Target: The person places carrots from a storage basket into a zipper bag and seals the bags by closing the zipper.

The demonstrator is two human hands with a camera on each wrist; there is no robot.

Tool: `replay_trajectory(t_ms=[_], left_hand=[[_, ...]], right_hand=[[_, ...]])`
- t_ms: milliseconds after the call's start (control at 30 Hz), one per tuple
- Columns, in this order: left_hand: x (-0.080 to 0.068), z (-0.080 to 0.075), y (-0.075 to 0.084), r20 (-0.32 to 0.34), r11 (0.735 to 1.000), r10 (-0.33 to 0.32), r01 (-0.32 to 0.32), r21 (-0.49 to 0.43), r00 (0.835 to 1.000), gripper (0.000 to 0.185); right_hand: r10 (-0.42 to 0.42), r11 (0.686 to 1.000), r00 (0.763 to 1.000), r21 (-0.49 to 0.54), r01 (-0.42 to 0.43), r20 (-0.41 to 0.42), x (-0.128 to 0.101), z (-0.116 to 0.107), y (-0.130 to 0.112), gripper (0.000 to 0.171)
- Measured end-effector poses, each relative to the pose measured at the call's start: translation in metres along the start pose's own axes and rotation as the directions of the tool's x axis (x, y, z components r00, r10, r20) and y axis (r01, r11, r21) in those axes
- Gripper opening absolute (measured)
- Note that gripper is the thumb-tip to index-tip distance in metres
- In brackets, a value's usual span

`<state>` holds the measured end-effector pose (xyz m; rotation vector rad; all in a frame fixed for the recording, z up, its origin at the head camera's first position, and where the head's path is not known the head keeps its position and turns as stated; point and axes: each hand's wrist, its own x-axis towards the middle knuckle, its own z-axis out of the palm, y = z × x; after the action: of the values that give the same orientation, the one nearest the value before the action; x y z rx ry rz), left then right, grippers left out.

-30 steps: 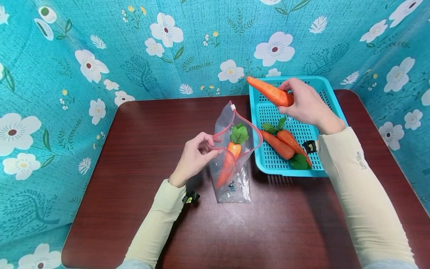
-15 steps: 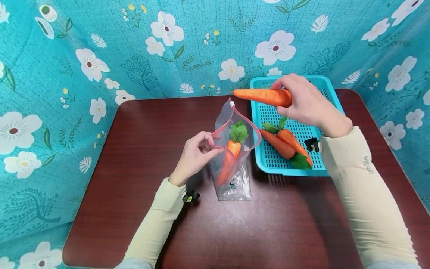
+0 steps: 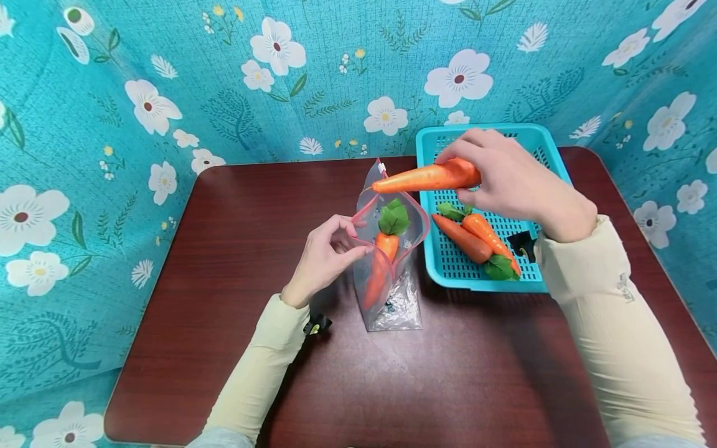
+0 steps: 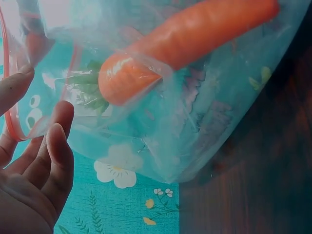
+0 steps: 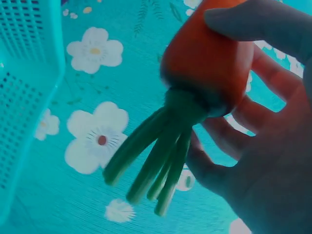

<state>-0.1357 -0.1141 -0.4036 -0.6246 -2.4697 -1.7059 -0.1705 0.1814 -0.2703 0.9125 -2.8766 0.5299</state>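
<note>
My left hand (image 3: 325, 255) holds the red-edged mouth of a clear slider zip bag (image 3: 404, 311), which gapes open. Inside the bag a carrot (image 3: 386, 246) lies with its leafy green top (image 3: 394, 217) toward the mouth. In the left wrist view the red rim (image 4: 14, 131) passes by the thumb and fingers. My right hand (image 3: 504, 180) grips a second carrot (image 3: 422, 180) near its thick end, its thin tip pointing left, overlapping the far side of the bag's mouth. Cut green stems (image 5: 161, 146) stick out of its thick end in the right wrist view.
A turquoise perforated basket (image 3: 482, 286) stands right of the bag, below my right hand. Several carrots lie in it, among them one with its tip to the left (image 3: 463, 239). Flowered turquoise cloth (image 3: 336, 81) hangs behind the dark wood table (image 3: 252, 218).
The carrot in my right hand has moved left and down from above the basket to the bag's mouth, its tip swinging lower. My left hand keeps its hold on the bag.
</note>
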Motion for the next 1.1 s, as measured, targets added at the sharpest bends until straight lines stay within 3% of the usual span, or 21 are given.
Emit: replay_trajectory(t_ms=[200, 533, 767, 1100], left_hand=[[0.000, 0.000, 0.000, -0.001, 1.000, 0.010, -0.010, -0.018, 1.000, 0.031], [0.000, -0.002, 0.002, 0.008, 1.000, 0.011, -0.010, -0.017, 1.000, 0.030], [0.000, -0.002, 0.001, 0.026, 1.000, -0.006, 0.007, -0.006, 1.000, 0.031], [0.001, 0.001, 0.001, 0.040, 1.000, 0.010, -0.009, -0.023, 0.999, 0.033]], right_hand=[[-0.019, 0.989, 1.000, -0.144, 0.021, 0.015, 0.000, 0.000, -0.013, 0.043], [-0.090, 0.954, 0.993, -0.280, 0.108, 0.077, 0.006, 0.012, -0.037, 0.038], [-0.248, 0.882, 0.966, -0.395, 0.255, 0.071, 0.008, 0.032, -0.048, 0.032], [-0.361, 0.781, 0.928, -0.513, 0.357, 0.097, 0.011, 0.048, -0.059, 0.035]])
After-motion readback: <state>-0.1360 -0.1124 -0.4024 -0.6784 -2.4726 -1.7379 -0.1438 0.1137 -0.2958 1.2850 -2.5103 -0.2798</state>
